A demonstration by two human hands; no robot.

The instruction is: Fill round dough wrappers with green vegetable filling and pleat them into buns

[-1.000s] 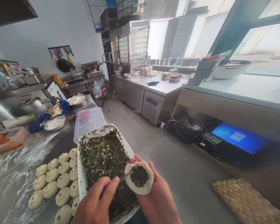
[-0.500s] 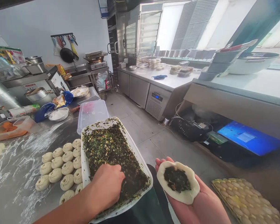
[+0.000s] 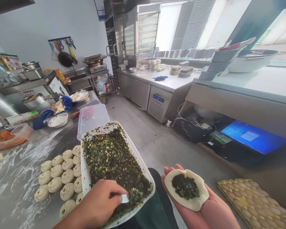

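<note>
My left hand [image 3: 101, 202] is closed around a flat, pale metal utensil [image 3: 125, 198], and its short visible end points right, low over the filling. The rest of that utensil is hidden by my fingers. Chopped dark green filling [image 3: 109, 156] with yellowish bits lies in a white rectangular tub [image 3: 143, 168]. On my upturned right hand [image 3: 213, 206] rests a round dough wrapper [image 3: 201, 188], cupped a little, with a mound of the green filling [image 3: 185, 187] in its middle. Rows of pleated buns [image 3: 55, 184] sit left of the tub.
A translucent lid [image 3: 92, 117] lies behind the tub on the floured worktop [image 3: 16, 178]. Bowls of white powder [image 3: 58, 120] and an orange-filled container [image 3: 8, 136] stand further left. A tray of eggs [image 3: 259, 197] is at lower right. A steel counter [image 3: 143, 95] stands across the floor.
My left hand has turned and drawn slightly back left, so the utensil's end now shows. The wrapper on my right hand sits a little further right. The view has shifted slightly.
</note>
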